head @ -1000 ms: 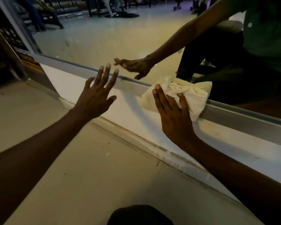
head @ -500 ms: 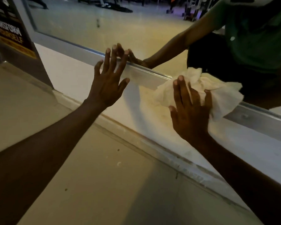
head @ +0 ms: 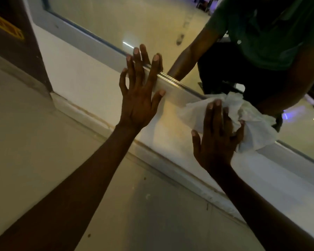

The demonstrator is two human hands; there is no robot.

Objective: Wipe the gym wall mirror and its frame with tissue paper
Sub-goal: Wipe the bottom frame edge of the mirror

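— White and badly crumpled, that tissue paper [head: 252, 127]. Where does it sit?

— On the lower rail of the mirror's frame [head: 172, 91], bunched into loose folds, its upper edge reaching the glass of the mirror [head: 134, 20]. It is one soft wad, creased all over, with a flap hanging past the rail on the right.

— Who holds it?

— The person's right hand [head: 217, 140] presses it down with the fingers laid long over it; the outer fingers curl into the paper and grip a fold, while the thumb sticks out to the left, off the tissue.

— And the other hand?

— The left hand [head: 139, 98] is spread wide with straight fingers, holding nothing. Its fingertips rest on the same silvery rail, well to the left of the tissue, and meet their reflection in the glass.

— What does the frame look like?

— Pale grey metal with a bright ridge along the glass edge. Below it runs a white wall strip [head: 83, 77], then the beige floor [head: 34, 142].
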